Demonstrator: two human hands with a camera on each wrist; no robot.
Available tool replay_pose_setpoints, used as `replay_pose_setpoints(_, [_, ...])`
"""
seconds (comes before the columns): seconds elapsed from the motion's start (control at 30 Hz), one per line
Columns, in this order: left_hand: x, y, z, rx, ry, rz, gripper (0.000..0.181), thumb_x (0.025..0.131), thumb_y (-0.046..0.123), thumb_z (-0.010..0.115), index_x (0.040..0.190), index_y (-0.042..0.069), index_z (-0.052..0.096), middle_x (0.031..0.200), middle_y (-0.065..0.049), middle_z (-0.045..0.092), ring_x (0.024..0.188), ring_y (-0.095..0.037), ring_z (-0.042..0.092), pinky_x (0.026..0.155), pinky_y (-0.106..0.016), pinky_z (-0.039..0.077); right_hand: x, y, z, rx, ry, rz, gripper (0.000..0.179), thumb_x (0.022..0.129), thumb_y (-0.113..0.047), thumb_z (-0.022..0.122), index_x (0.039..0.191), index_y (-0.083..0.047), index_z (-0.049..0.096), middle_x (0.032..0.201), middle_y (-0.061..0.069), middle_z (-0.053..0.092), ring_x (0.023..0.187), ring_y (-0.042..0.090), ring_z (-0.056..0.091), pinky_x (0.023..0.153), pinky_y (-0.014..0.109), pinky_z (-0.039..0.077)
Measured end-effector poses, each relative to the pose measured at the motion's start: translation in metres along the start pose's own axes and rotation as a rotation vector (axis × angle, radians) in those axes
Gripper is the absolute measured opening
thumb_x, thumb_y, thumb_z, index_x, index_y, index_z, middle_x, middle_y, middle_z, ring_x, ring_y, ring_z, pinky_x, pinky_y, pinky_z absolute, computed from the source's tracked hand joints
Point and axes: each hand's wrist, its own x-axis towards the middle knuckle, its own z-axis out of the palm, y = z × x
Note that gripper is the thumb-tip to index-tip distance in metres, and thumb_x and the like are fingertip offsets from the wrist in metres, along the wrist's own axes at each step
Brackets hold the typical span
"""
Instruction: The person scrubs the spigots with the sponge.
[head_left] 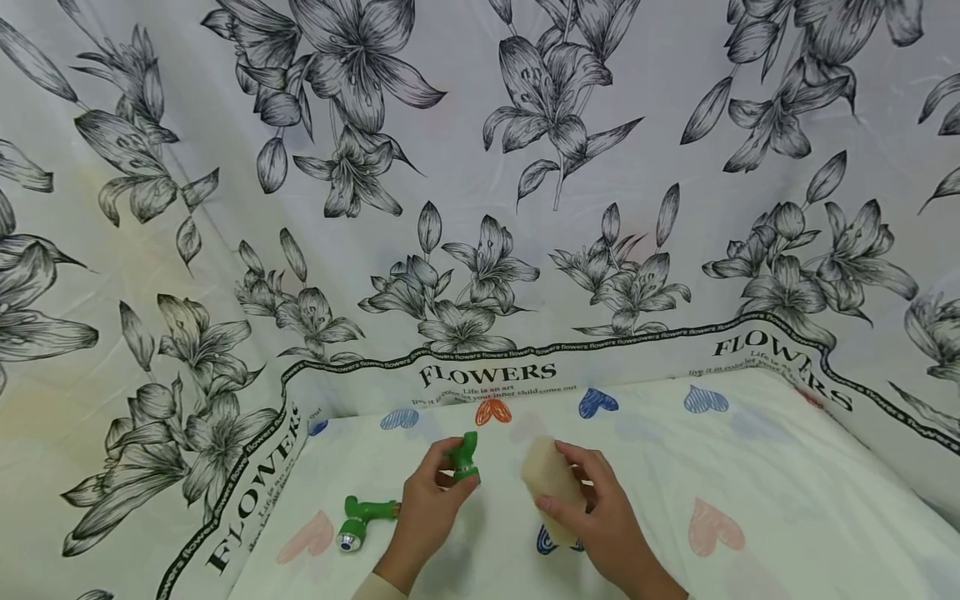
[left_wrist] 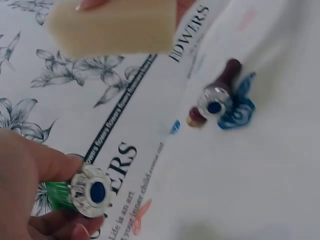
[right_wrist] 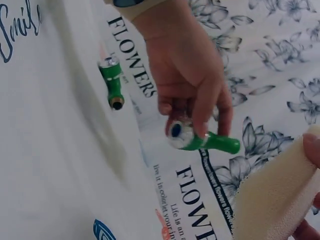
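Note:
My left hand (head_left: 429,510) pinches a green tap (head_left: 467,460) between thumb and fingers, raised over the cloth. The left wrist view shows the silver knob with a dark blue centre on this tap (left_wrist: 92,192). A cream sponge (head_left: 553,482), block-shaped and porous, is gripped by my right hand (head_left: 609,521) just to the right of the tap, apart from it. Left of my left hand, a second green tap (head_left: 366,513) with a brass-coloured end lies on the cloth. A dark red tap (left_wrist: 220,92) appears in the left wrist view, and the head view does not show it.
A white cloth with coloured hearts (head_left: 716,527) covers the surface beneath my hands. White curtains printed with black flowers (head_left: 551,92) hang behind it and along both sides, with a lettered border (head_left: 487,375) near the cloth's back edge.

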Motion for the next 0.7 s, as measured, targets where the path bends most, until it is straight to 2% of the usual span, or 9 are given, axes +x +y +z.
replay_pose_setpoints(0.13, [-0.007, -0.015, -0.003, 0.138, -0.116, -0.062, 0.053, 0.094, 0.012, 0.086, 0.143, 0.017, 0.068, 0.109, -0.004, 0.066, 0.087, -0.023, 0.062, 0.065, -0.034, 0.058, 0.002, -0.001, -0.006, -0.013, 0.004, 0.025, 0.066, 0.092, -0.029, 0.091, 0.151, -0.022, 0.062, 0.139, 0.001, 0.057, 0.124, 0.027, 0.057, 0.104, 0.041, 0.054])
replay_pose_setpoints(0.2, [-0.010, -0.021, -0.002, 0.195, -0.166, -0.089, 0.051, 0.092, 0.010, 0.086, 0.140, 0.016, 0.071, 0.109, -0.003, 0.067, 0.089, -0.023, 0.061, 0.067, -0.037, 0.058, 0.003, -0.001, -0.008, -0.020, 0.004, 0.035, 0.066, 0.093, -0.031, 0.090, 0.152, -0.022, 0.061, 0.140, 0.001, 0.057, 0.124, 0.027, 0.056, 0.104, 0.043, 0.053])
replay_pose_setpoints(0.37, [-0.014, -0.033, 0.001, 0.351, -0.216, -0.066, 0.050, 0.086, 0.004, 0.084, 0.135, 0.013, 0.076, 0.118, -0.007, 0.072, 0.106, -0.029, 0.065, 0.086, -0.053, 0.060, 0.004, 0.001, -0.010, -0.031, 0.010, 0.043, 0.066, 0.094, -0.032, 0.090, 0.152, -0.022, 0.061, 0.141, 0.001, 0.057, 0.124, 0.026, 0.056, 0.104, 0.042, 0.053])
replay_pose_setpoints(0.43, [-0.015, -0.036, 0.002, 0.391, -0.223, -0.059, 0.051, 0.084, 0.003, 0.082, 0.135, 0.010, 0.076, 0.118, -0.012, 0.072, 0.107, -0.031, 0.065, 0.087, -0.057, 0.060, 0.004, 0.002, -0.010, -0.032, 0.011, 0.043, 0.066, 0.094, -0.031, 0.090, 0.152, -0.022, 0.061, 0.141, 0.001, 0.057, 0.124, 0.025, 0.056, 0.104, 0.040, 0.053])
replay_pose_setpoints(0.5, [-0.015, -0.037, 0.003, 0.415, -0.230, -0.069, 0.051, 0.084, 0.003, 0.081, 0.135, 0.007, 0.076, 0.113, -0.014, 0.071, 0.102, -0.030, 0.065, 0.084, -0.054, 0.060, 0.004, 0.002, -0.010, -0.035, 0.010, 0.040, 0.066, 0.094, -0.032, 0.090, 0.153, -0.022, 0.060, 0.142, 0.001, 0.057, 0.125, 0.025, 0.056, 0.104, 0.040, 0.053])
replay_pose_setpoints(0.63, [-0.014, -0.039, 0.006, 0.423, -0.243, -0.099, 0.051, 0.086, 0.005, 0.079, 0.137, 0.003, 0.074, 0.102, -0.011, 0.064, 0.087, -0.022, 0.057, 0.071, -0.042, 0.056, 0.006, 0.001, -0.010, -0.044, 0.010, 0.035, 0.067, 0.096, -0.035, 0.088, 0.154, -0.022, 0.059, 0.144, 0.001, 0.056, 0.126, 0.024, 0.055, 0.105, 0.041, 0.053])
replay_pose_setpoints(0.7, [-0.012, -0.041, 0.007, 0.429, -0.260, -0.110, 0.051, 0.088, 0.008, 0.079, 0.138, 0.002, 0.073, 0.101, -0.011, 0.063, 0.086, -0.022, 0.054, 0.070, -0.040, 0.054, 0.007, 0.000, -0.010, -0.046, 0.012, 0.030, 0.067, 0.096, -0.034, 0.088, 0.155, -0.022, 0.058, 0.144, 0.002, 0.056, 0.126, 0.025, 0.055, 0.105, 0.041, 0.054])
